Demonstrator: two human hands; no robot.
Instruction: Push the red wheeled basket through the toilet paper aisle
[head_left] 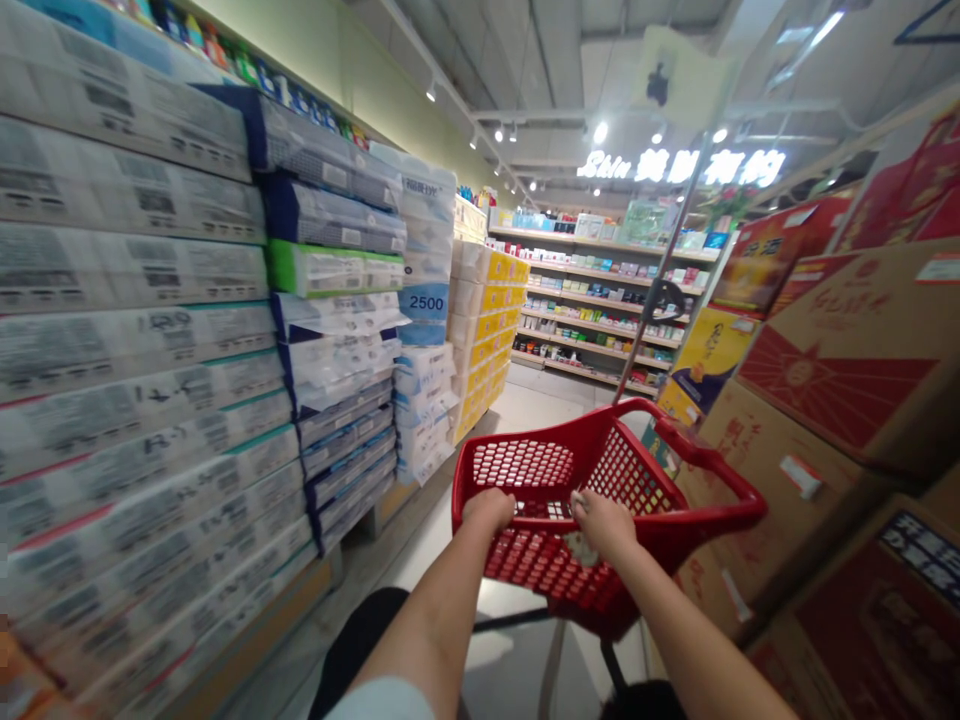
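Note:
A red plastic shopping cart (525,562) with a perforated basket stands in front of me, turned at an angle in the aisle. My left hand (489,510) is closed over its near rim. On the same rim, a little to the right, my right hand (606,522) is closed too. A small pale object (581,548), too blurred to name, shows just below my right hand against the basket wall. The red push handle (720,465) juts out to the right, untouched by either hand. Inside the basket, the part I can see shows only its latticed walls and floor.
Stacked tissue packs (150,330) form a tall wall on the left, with yellow-and-white packs (491,320) farther along. Cardboard cartons (847,340) crowd the right side, close to the cart. A slanting pole (660,270) rises behind the basket. Shelves of small goods (592,268) cross the far end.

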